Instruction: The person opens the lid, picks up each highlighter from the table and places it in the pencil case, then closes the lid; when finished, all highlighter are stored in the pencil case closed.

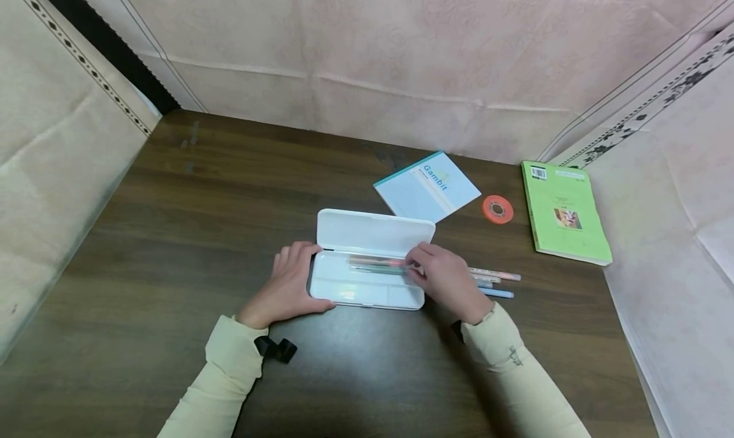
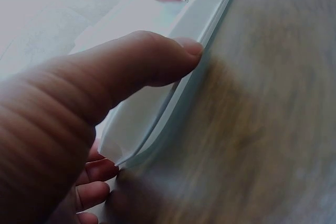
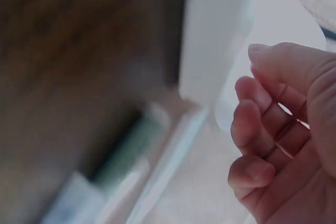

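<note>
A white pencil case (image 1: 367,292) lies with its lid (image 1: 375,231) raised. My left hand (image 1: 292,282) grips its left end, thumb along the front rim and fingers round the end, as the left wrist view shows up close. Inside the case, several pens (image 1: 375,264) lie along the hinge side. Over the case's right part is my right hand (image 1: 441,278), fingers loosely bent beside the pens' ends. In the right wrist view, nothing shows between its thumb (image 3: 286,61) and fingers. More pens (image 1: 496,292) lie on the table just right of the case, partly behind this hand.
Behind the case lies a light blue notebook (image 1: 427,186), close to the lid. An orange-red disc (image 1: 497,209) is right of it, then a green book (image 1: 564,215) by the right wall. Pale cloth walls (image 1: 373,62) border the wooden table (image 1: 189,253).
</note>
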Available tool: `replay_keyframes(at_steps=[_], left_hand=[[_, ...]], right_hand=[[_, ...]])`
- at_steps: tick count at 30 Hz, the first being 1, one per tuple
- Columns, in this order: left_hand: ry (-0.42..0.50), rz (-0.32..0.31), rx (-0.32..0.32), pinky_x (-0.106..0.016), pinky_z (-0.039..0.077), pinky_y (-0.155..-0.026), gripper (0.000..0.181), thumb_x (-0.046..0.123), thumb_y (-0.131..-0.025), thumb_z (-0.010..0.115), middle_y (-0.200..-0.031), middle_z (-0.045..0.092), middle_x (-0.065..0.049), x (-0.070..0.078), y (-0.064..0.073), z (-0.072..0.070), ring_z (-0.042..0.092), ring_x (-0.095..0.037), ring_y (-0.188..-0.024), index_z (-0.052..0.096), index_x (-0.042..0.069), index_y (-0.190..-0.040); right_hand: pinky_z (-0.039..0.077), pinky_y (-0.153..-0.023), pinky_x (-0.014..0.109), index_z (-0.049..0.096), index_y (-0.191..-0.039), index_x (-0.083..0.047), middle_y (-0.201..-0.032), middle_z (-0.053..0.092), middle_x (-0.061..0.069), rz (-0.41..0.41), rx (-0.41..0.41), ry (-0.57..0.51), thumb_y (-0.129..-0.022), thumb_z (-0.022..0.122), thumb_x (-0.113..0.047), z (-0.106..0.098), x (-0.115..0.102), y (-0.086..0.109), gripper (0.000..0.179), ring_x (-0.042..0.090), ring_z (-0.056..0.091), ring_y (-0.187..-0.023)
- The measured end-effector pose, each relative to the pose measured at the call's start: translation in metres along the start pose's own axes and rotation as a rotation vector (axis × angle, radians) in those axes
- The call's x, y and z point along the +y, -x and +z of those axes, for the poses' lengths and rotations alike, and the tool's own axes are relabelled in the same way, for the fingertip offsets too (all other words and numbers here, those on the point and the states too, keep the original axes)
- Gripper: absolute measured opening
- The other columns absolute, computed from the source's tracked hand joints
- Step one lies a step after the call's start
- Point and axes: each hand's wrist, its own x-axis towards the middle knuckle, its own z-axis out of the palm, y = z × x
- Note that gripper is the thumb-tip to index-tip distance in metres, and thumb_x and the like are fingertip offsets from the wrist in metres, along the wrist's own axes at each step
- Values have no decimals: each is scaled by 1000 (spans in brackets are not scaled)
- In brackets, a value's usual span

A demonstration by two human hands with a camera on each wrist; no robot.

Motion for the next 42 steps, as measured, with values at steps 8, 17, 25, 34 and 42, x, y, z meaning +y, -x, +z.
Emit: replay_keyframes(at_steps=[8, 17, 25, 34, 42], left_hand=[[8, 10, 13, -47, 28, -94, 98, 50, -62, 87, -132, 43, -13, 0, 0, 1, 35, -29, -115, 39, 9, -137], [15, -4, -4, -46, 28, -94, 97, 52, -64, 86, -133, 42, -12, -1, -1, 0, 34, -27, -115, 38, 11, -137], [16, -6, -5, -45, 28, -94, 98, 52, -64, 86, -133, 42, -11, -1, 0, 0, 34, -27, -115, 38, 11, -138], [15, -9, -14, -45, 27, -95, 99, 52, -64, 86, -134, 42, -11, -1, 1, 0, 34, -27, -116, 37, 10, -139], [14, -8, -10, -45, 27, -94, 98, 52, -64, 86, -134, 42, -11, 0, 1, -1, 34, -26, -114, 37, 10, -139]], right_hand=[[48, -64, 30, 70, -94, -16, -89, 64, -5, 134, 117, -59, -87, 75, -16, -41, 53, 37, 9, 8, 56, -71], [46, -64, 27, 71, -95, -11, -89, 67, 4, 339, 82, -87, -86, 76, -11, -42, 128, 96, 10, 15, 55, -73], [44, -64, 29, 72, -96, -11, -91, 65, 6, 362, 44, -92, -86, 76, -15, -28, 144, 115, 11, 13, 52, -74], [43, -63, 28, 72, -95, -11, -87, 63, 3, 350, 16, -95, -86, 75, -13, -24, 146, 112, 9, 12, 50, -72], [44, -62, 27, 72, -94, -11, -87, 64, 2, 313, 33, -94, -85, 76, -10, -22, 150, 111, 10, 10, 50, -71]])
